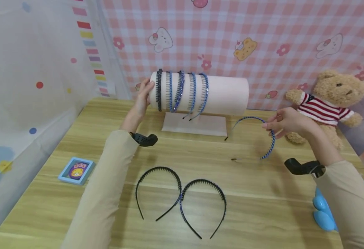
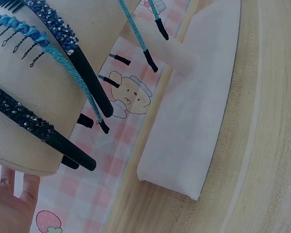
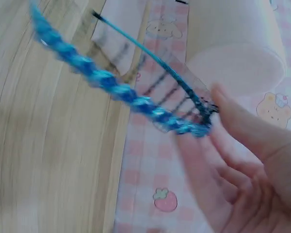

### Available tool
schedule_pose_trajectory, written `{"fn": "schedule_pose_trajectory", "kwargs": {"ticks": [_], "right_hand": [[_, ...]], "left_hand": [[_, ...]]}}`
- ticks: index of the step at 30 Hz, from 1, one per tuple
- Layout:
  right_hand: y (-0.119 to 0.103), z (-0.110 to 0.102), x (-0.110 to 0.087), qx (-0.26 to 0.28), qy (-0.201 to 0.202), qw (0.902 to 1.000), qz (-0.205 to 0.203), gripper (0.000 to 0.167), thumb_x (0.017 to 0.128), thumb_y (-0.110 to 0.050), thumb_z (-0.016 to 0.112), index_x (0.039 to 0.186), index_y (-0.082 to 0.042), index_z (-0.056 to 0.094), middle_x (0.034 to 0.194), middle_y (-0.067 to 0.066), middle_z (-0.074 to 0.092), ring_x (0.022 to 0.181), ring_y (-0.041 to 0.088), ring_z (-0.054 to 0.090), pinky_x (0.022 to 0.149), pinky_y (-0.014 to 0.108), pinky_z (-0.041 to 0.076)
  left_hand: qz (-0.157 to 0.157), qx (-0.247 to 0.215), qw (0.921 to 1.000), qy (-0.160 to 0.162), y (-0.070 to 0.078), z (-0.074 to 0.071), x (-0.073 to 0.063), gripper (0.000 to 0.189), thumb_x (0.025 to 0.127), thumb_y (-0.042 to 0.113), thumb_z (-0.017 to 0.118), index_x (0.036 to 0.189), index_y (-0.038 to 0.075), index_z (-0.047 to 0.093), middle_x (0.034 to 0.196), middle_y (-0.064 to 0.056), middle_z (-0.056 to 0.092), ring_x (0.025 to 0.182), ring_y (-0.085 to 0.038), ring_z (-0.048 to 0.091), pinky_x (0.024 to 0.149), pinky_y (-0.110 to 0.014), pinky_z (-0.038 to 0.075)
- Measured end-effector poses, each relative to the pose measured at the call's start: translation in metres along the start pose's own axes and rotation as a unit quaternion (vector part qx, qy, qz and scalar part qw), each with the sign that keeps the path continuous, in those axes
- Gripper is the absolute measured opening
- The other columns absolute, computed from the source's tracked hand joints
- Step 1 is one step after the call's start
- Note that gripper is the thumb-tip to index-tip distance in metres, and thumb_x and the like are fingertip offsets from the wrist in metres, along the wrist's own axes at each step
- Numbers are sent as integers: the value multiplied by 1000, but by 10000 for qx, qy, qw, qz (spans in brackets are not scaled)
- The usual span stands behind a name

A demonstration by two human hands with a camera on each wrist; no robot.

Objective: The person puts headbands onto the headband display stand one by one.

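A white cylindrical headband stand (image 1: 227, 93) lies sideways on a flat base (image 1: 194, 124). Several headbands, including a black glittery headband (image 1: 159, 90) and a blue wrapped headband (image 1: 205, 90), hang round its left and middle parts. My left hand (image 1: 143, 97) touches the stand's left end; in the left wrist view the cylinder partly hides its fingers (image 2: 7, 179). To the right of the stand, my right hand (image 1: 289, 121) pinches another blue wrapped headband (image 3: 121, 90) between thumb and fingers, apart from the stand. Its toothed side shows in the right wrist view.
Two black headbands (image 1: 158, 168) (image 1: 203, 180) lie side by side on the front of the wooden table (image 1: 250, 214). A teddy bear (image 1: 334, 93) sits behind my right hand. A small blue frame (image 1: 76, 171) lies at left, and a blue object (image 1: 323, 211) at right.
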State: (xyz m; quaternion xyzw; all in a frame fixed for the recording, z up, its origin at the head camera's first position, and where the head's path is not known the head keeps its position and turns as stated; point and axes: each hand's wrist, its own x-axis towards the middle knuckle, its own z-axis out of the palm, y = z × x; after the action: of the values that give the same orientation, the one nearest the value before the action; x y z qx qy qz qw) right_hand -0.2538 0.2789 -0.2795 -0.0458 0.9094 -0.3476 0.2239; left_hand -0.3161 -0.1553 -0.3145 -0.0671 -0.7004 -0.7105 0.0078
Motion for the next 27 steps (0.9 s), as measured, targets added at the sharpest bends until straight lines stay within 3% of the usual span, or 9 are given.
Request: {"fn": "schedule_pose_trajectory", "kwargs": {"ticks": [3, 7, 9, 14, 16, 18, 22, 25, 27], "right_hand": [[-7, -2, 3, 787, 456, 9959, 22, 49, 88, -32, 59, 117, 4, 44, 81, -13, 66, 74, 6, 64, 71, 31, 54], [-19, -5, 4, 2010, 915, 9752, -151, 38, 87, -26, 61, 115, -7, 45, 76, -20, 65, 74, 1, 64, 70, 24, 53], [-28, -6, 4, 2683, 1079, 9568, -311, 31, 84, -22, 63, 109, -9, 49, 75, -16, 66, 74, 2, 65, 70, 22, 53], [-53, -3, 5, 4211, 1457, 8929, -653, 21, 76, -10, 71, 94, -8, 59, 75, -1, 67, 69, 12, 67, 66, 24, 54], [-64, -2, 6, 4487, 1582, 8771, -657, 25, 75, -8, 72, 96, -7, 60, 77, 1, 67, 70, 12, 67, 66, 24, 54], [-73, -2, 9, 4536, 1689, 8731, -579, 33, 75, -8, 72, 105, -5, 58, 78, 0, 68, 70, 12, 67, 66, 24, 54], [-83, -3, 18, 4321, 1870, 8812, -433, 46, 75, -9, 72, 117, -3, 52, 73, -2, 68, 68, 10, 66, 65, 23, 54], [-86, -3, 23, 4123, 2058, 8864, -440, 42, 73, -11, 74, 110, -4, 55, 70, -5, 68, 66, 8, 66, 63, 22, 53], [-87, -1, 25, 3756, 2266, 8974, -478, 40, 73, -17, 74, 107, -6, 57, 71, -8, 67, 67, 6, 65, 62, 21, 53]], "left_hand": [[-2, 16, 10000, 6, 0, 0, 0, 55, 91, 42, 35, 142, 25, 23, 143, -3, 32, 126, -17, 33, 99, -34, 28], [6, -59, 10000, 33, 0, 0, 1, 54, 91, 41, 36, 141, 24, 24, 142, -3, 32, 123, -17, 34, 94, -31, 29], [3, -61, 10000, 43, 0, 0, 1, 55, 91, 41, 36, 141, 24, 24, 142, -3, 32, 122, -16, 35, 92, -30, 29], [-1, -94, 9999, 58, -1, 0, 2, 54, 91, 40, 36, 141, 24, 24, 142, -3, 32, 121, -15, 35, 92, -29, 29], [-5, -89, 10000, 45, -1, 0, 2, 54, 91, 40, 35, 141, 24, 23, 143, -3, 31, 122, -16, 35, 92, -30, 29], [-8, -81, 10000, 32, 0, 0, 2, 55, 91, 41, 35, 142, 24, 22, 143, -3, 29, 123, -17, 34, 94, -31, 29], [15, -112, 9999, 23, -2, 0, 2, 55, 91, 40, 36, 142, 22, 22, 143, -4, 30, 122, -17, 35, 93, -31, 29], [53, -125, 9999, 27, -2, 0, 2, 55, 91, 39, 35, 141, 21, 22, 141, -5, 31, 119, -17, 36, 93, -31, 30], [71, -113, 9999, 31, -2, 0, 2, 55, 91, 39, 35, 141, 21, 23, 141, -5, 31, 119, -17, 36, 93, -32, 29]]}}
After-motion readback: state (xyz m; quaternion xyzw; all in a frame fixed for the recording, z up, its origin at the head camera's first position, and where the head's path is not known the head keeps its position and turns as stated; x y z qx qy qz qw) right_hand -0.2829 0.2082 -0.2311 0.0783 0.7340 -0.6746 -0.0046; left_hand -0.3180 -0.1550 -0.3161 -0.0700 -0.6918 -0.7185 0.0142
